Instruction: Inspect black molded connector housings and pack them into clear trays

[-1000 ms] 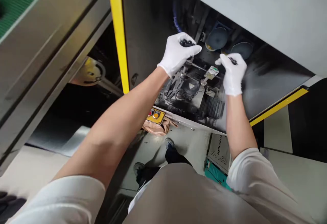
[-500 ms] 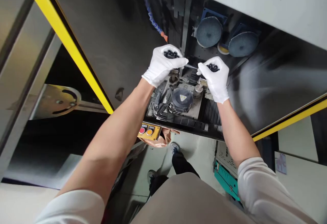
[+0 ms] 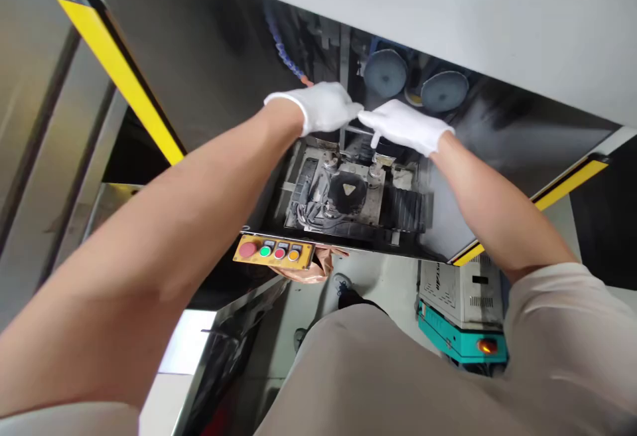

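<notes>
My left hand [image 3: 326, 107], in a white glove, reaches into the machine bay with its fingers curled. From the other side comes my right hand [image 3: 403, 125], also gloved in white and closed. Their fingertips nearly meet, and whatever lies between or inside them is hidden. Under the hands is a dark round housing [image 3: 347, 192] with a triangular label, on a metal plate. Two small metal fixtures stand at that plate's far side, the right one [image 3: 375, 170] below my right hand.
Two round grey discs [image 3: 385, 73] are mounted at the back. A blue segmented hose [image 3: 284, 54] hangs on the left. At the front edge sits a yellow button panel [image 3: 273, 252]. Yellow-striped edges [image 3: 119, 77] flank the bay. A teal and white unit [image 3: 460, 310] stands on the floor.
Both hands have turned over, so their backs show and the dark clusters seen inside the curled fingers are hidden. The hands have come closer together. The view has shifted, showing more of the button panel.
</notes>
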### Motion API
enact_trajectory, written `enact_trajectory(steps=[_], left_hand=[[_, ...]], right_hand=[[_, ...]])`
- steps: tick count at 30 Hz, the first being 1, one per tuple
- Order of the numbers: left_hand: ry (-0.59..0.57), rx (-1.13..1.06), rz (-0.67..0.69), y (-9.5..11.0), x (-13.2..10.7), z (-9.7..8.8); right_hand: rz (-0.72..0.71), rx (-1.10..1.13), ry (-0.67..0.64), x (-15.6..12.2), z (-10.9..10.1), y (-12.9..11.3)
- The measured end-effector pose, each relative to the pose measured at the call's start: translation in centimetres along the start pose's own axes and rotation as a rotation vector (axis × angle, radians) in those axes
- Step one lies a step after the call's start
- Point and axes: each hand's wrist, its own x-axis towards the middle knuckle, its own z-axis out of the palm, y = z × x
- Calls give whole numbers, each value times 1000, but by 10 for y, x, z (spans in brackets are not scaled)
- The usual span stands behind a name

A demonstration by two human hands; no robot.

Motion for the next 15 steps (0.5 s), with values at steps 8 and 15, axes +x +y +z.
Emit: enact_trajectory(steps=[8, 15], left_hand=[[36, 139, 69, -6, 23, 23], [254, -831, -106, -4, 26, 46]], right_hand=[[229, -415, -34, 11, 14, -6], [203, -196, 20, 31, -9, 12]])
